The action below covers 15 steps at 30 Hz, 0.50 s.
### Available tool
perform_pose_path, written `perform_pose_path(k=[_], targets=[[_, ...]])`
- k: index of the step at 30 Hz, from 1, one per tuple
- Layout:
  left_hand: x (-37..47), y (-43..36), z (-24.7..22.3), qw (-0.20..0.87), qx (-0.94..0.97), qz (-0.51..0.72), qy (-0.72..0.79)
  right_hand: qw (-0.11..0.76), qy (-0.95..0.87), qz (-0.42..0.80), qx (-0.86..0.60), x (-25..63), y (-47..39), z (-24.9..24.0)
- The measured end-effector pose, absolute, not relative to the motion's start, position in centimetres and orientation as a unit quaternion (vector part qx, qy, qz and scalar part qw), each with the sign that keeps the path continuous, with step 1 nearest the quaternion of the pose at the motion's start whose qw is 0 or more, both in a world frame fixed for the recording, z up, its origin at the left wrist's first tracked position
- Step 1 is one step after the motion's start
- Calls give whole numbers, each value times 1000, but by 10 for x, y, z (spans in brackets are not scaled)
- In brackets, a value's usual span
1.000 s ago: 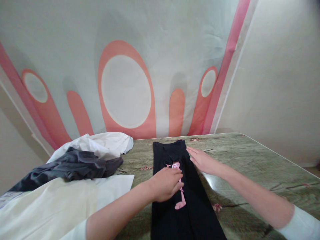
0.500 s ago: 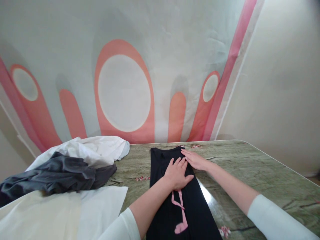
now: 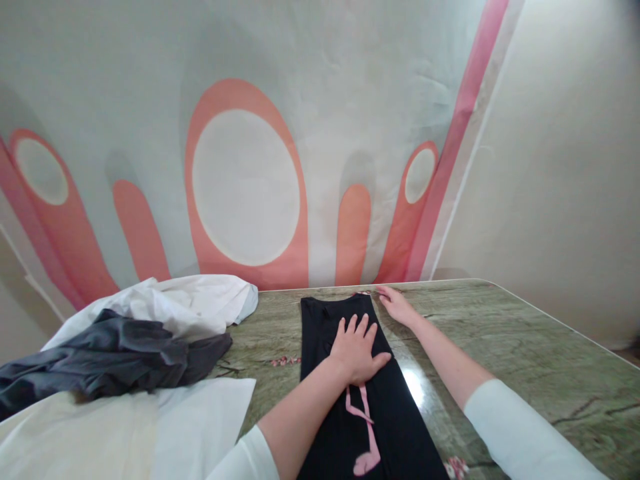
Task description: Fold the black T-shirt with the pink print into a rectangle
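A black garment (image 3: 325, 420) with a pink printed figure lies in a long, narrow folded strip on the table, its near end running out of view. My left hand (image 3: 356, 350) rests flat on its upper middle, fingers spread and thumb out to the right. Part of the pink print is hidden beneath that hand. Just right of the garment's far right corner, my right hand (image 3: 397, 307) is stretched out over the table, holding nothing, its fingers extended and apart from the cloth.
On the left side lie a dark grey garment (image 3: 130, 350), a crumpled white cloth (image 3: 200, 300) behind it, and a cream and white cloth (image 3: 200, 420) in front. The wood-patterned table (image 3: 510, 347) ends at a wall with a pink-and-grey printed sheet (image 3: 325, 100).
My right hand has lifted off the garment's right edge and moved slightly right and away from me. My left hand stays on the cloth.
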<state>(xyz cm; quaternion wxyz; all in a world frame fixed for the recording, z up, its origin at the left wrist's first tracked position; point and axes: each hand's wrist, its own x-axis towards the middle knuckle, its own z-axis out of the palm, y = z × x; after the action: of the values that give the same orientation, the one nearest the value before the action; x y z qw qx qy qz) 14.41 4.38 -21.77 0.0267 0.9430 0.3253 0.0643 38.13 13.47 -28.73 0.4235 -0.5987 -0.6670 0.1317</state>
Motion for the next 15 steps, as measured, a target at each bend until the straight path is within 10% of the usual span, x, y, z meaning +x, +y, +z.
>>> perform_pose_path(k=[15], targets=[[187, 90, -232, 2, 909, 134, 394, 456, -681, 354, -450, 364, 160, -261]])
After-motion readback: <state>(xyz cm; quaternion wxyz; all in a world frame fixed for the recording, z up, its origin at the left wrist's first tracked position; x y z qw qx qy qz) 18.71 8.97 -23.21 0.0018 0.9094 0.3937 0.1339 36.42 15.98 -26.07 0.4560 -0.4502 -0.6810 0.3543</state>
